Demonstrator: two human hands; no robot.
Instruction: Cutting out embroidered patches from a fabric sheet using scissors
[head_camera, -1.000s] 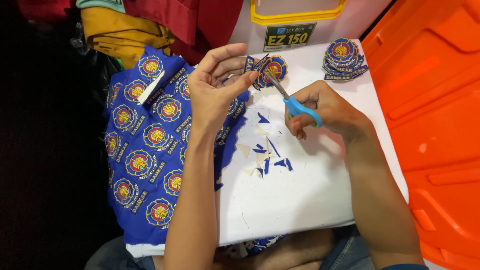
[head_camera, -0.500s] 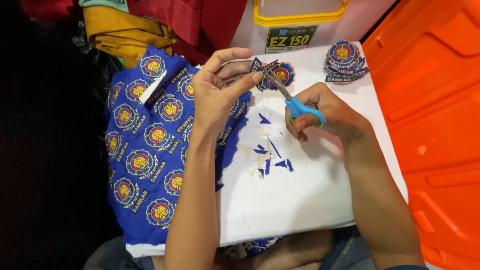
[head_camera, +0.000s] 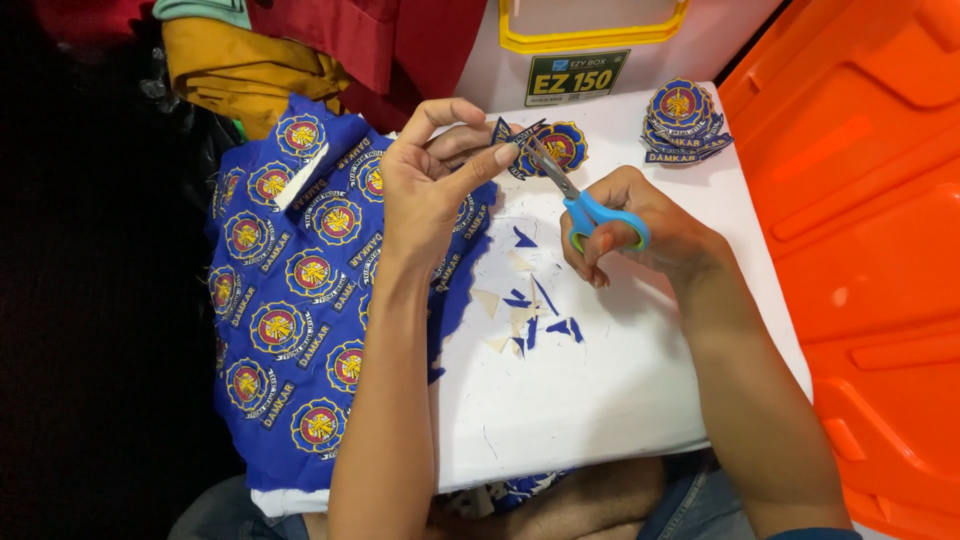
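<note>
left hand (head_camera: 432, 195) pinches round blue-and-yellow embroidered patch (head_camera: 556, 146) near white board's (head_camera: 600, 390) far edge | right hand (head_camera: 635, 225) closed through blue-handled scissors (head_camera: 578, 198), blades at patch rim | blue and white fabric scraps (head_camera: 525, 310) mid-board | stack of cut patches (head_camera: 683, 122) at far right corner | blue uncut patch sheet (head_camera: 300, 290) over left edge

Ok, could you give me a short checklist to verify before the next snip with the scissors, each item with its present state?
1. Right hand grips the blue-handled scissors: ok.
2. Left hand pinches the round blue-and-yellow embroidered patch at its edge: ok.
3. Left fingertips away from the blades: not ok, they sit very close to the blade tips.
4. Blades on the trim line: cannot tell, too small to see.
5. Blue and white fabric scraps clear of the cut: ok, they lie nearer the person on the white tabletop.
6. Stack of finished round patches apart from the work: ok.
</note>
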